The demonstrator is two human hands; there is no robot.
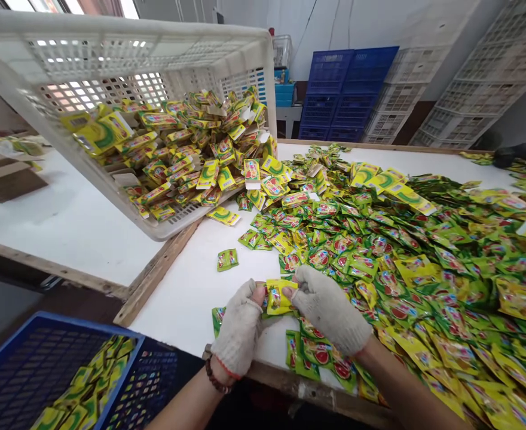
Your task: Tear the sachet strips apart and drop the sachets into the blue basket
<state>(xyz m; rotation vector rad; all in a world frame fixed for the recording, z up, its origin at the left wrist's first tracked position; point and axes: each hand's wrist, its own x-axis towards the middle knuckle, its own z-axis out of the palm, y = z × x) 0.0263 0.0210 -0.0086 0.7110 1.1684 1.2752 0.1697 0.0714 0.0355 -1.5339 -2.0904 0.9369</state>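
In white knit gloves with bare fingertips, my two hands meet over the near edge of the white table (191, 304). A small yellow sachet (279, 298) is pinched between the thumb and fingers of my right hand (330, 307). My left hand (241, 328) is closed at the sachet's left side, gripping a green-edged sachet partly hidden behind the yellow one. Below them lie several green sachets (319, 352) with a red fruit print. One green sachet (228, 260) lies alone farther up. A big heap of green and yellow sachets (393, 269) spreads to the right.
A white plastic crate (269, 77) lies tipped on its side, spilling small yellow cartons (209, 173) toward the heap. Lower left, a blue crate (34, 319) holds filled yellow-green cartons (88, 382). Stacked blue crates (339, 89) and white crates (473, 95) stand behind. A cardboard box (9, 179) sits left.
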